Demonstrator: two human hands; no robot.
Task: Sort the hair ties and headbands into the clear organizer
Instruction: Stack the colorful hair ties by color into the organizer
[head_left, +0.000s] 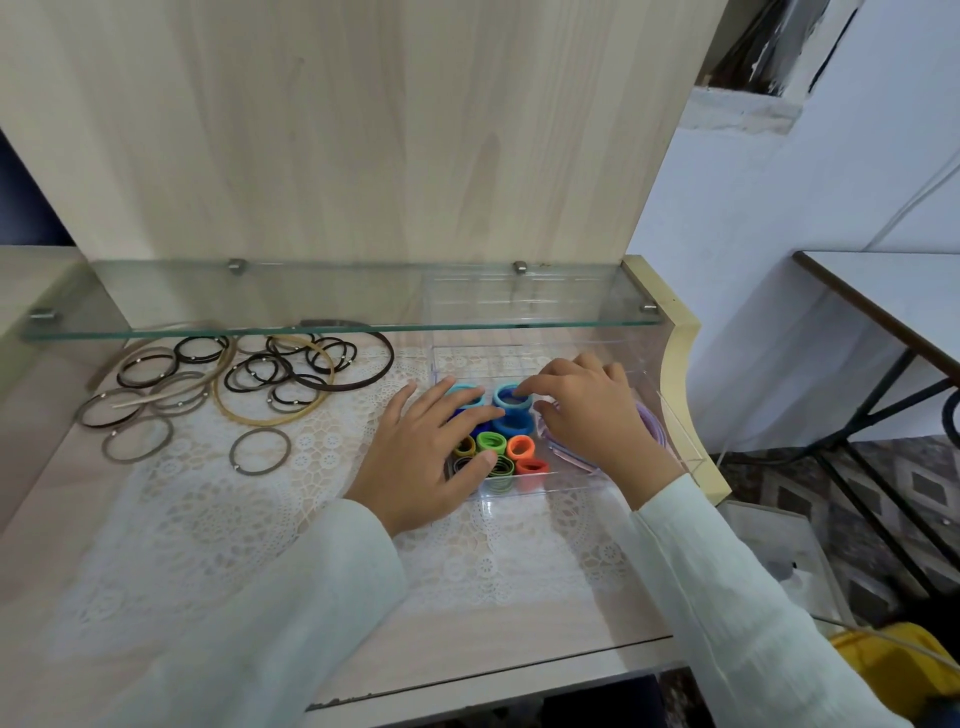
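Head view: blue hair tie (511, 399) under right hand (597, 421) fingertip (521, 390)

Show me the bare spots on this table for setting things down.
Free: the lace cloth between both sleeves, and the strip between the lone grey tie and the left hand. Crowded: the loose tie pile at rear left, the front of the organizer.

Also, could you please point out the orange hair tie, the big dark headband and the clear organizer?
orange hair tie (520, 447), head view, its top loop.
big dark headband (363, 383), head view, its lower right curve.
clear organizer (569, 480), head view, its near wall.
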